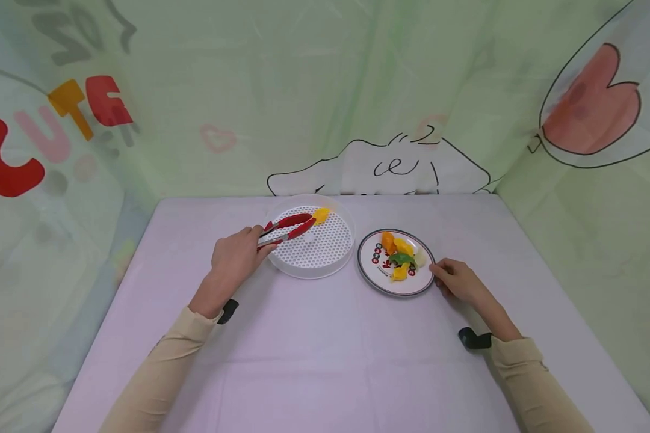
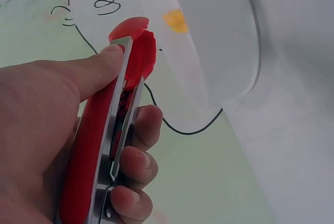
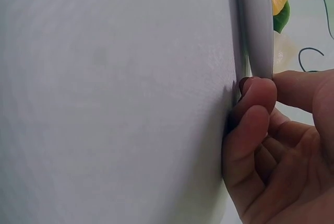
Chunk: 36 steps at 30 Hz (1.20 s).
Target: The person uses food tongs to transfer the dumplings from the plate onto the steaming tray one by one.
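Observation:
My left hand [image 1: 237, 255] grips a pair of red and silver tongs [image 1: 301, 229] around the handles. The tongs reach over a round white perforated tray [image 1: 309, 255]. A yellow piece [image 1: 321, 216] lies in the tray at the tongs' tips; whether they touch it I cannot tell. In the left wrist view, the yellow piece [image 2: 176, 21] shows through the tray's translucent wall [image 2: 224, 36]. To the right, my right hand [image 1: 459, 280] pinches the rim of a white plate [image 1: 381, 275] between thumb and fingers. On the plate sit orange [image 1: 388, 242], yellow [image 1: 399, 272], green [image 1: 401, 258] and pale pieces [image 1: 419, 258].
Tray and plate stand side by side on a table covered in pale cloth [image 1: 325, 355]. Behind them hangs a light green printed curtain [image 1: 303, 90], which also encloses the left and right sides.

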Each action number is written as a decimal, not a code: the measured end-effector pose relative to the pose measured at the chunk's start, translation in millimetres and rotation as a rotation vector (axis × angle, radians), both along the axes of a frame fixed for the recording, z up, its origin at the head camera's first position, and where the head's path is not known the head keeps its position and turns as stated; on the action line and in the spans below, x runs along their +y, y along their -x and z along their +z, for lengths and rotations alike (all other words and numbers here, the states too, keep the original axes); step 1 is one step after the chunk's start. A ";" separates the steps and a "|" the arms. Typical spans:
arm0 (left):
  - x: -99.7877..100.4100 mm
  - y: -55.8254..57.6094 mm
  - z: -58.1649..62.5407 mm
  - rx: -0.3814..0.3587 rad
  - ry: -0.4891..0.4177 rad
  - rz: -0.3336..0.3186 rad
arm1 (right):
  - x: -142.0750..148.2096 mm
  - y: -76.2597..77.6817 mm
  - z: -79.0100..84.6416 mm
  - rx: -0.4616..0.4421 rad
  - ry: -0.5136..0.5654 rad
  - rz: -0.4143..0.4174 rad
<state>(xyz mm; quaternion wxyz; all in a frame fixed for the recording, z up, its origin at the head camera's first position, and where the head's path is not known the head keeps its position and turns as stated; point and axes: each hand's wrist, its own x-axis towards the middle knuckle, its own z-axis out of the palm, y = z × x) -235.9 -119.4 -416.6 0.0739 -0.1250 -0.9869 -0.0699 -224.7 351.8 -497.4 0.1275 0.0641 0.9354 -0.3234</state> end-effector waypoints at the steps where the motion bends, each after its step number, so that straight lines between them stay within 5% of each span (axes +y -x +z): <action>1: 0.1 0.6 -0.5 -0.010 0.003 0.003 | 0.4 -0.2 -0.4 -0.001 -0.001 0.001; 19: 14.6 -1.8 3.6 -0.096 -0.013 0.012 | 2.7 -0.5 -3.0 -0.003 0.011 -0.007; 26: 38.2 -9.0 10.0 -0.140 -0.036 -0.032 | 2.0 -0.9 -1.5 0.003 0.012 -0.007; 36: 84.7 -26.6 3.9 -0.140 -0.067 -0.156 | 0.1 -1.2 2.2 0.001 0.007 -0.010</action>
